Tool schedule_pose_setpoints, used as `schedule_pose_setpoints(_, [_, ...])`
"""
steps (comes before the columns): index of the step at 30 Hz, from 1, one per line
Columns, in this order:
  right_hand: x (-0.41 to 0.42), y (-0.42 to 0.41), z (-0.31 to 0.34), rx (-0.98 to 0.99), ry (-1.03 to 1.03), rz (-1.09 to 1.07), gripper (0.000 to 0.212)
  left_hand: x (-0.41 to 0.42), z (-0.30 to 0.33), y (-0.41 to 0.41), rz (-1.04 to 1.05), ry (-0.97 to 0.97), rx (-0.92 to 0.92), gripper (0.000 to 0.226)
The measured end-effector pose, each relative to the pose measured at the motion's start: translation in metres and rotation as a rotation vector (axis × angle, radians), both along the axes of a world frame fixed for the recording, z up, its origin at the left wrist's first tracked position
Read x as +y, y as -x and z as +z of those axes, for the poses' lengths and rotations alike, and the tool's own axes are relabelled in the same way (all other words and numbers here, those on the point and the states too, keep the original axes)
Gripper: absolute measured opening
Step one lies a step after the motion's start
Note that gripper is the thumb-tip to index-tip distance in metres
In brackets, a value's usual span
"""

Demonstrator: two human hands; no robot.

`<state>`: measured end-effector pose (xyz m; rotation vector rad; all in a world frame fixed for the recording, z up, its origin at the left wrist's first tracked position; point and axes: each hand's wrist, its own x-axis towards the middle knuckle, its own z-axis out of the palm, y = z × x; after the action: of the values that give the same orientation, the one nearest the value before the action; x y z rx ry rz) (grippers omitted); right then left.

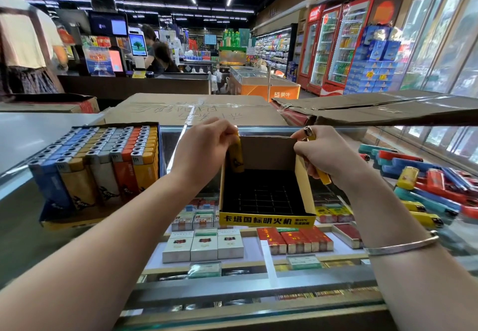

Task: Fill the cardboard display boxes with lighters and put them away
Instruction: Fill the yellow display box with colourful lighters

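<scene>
A yellow cardboard display box [267, 218] with a black grid insert stands on the glass counter in front of me. My left hand [204, 147] holds a yellow lighter [236, 158] upright in the box's back left corner. My right hand [328, 153] grips yellow lighters [323, 175] just outside the box's right wall, one metal top sticking up above my fingers. To the left a full display box [98, 165] holds rows of blue, orange, grey and yellow lighters. A loose pile of lighters [429, 188] in red, blue, teal and yellow lies at the right.
Big brown cartons [191, 109] lie behind the box, one with an open flap [375, 111] at the right. Cigarette packs [204, 246] show under the glass counter [77, 227]. People stand at a checkout far left; drink fridges [333, 46] line the right.
</scene>
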<state>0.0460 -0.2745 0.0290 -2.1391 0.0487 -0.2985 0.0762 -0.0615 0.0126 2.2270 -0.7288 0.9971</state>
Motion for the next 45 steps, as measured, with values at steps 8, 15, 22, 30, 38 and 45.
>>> schedule_pose_setpoints(8, [-0.001, -0.002, 0.000, 0.015, -0.007, 0.012, 0.015, 0.001, 0.006, 0.005, 0.035, -0.218, -0.062, 0.016])
schedule_pose_setpoints(15, [0.001, 0.000, 0.000, -0.006, 0.017, 0.010, 0.014, 0.000, 0.007, 0.005, 0.041, -0.173, 0.073, 0.021])
schedule_pose_setpoints(22, [-0.006, 0.003, 0.010, -0.112, -0.477, 0.101, 0.013, 0.005, 0.000, 0.010, -0.033, -0.187, 0.230, 0.040])
schedule_pose_setpoints(30, [0.005, 0.005, 0.009, -0.102, -0.860, 0.586, 0.017, -0.003, 0.009, 0.028, -0.157, 0.040, 0.161, 0.039])
schedule_pose_setpoints(38, [0.019, 0.007, 0.003, -0.050, -0.625, 0.679, 0.027, -0.014, 0.014, 0.040, -0.335, 0.083, 0.153, 0.042])
schedule_pose_setpoints(45, [0.023, 0.013, 0.005, -0.039, -0.449, 0.761, 0.033, -0.013, 0.018, 0.041, -0.518, 0.209, 0.434, 0.028])
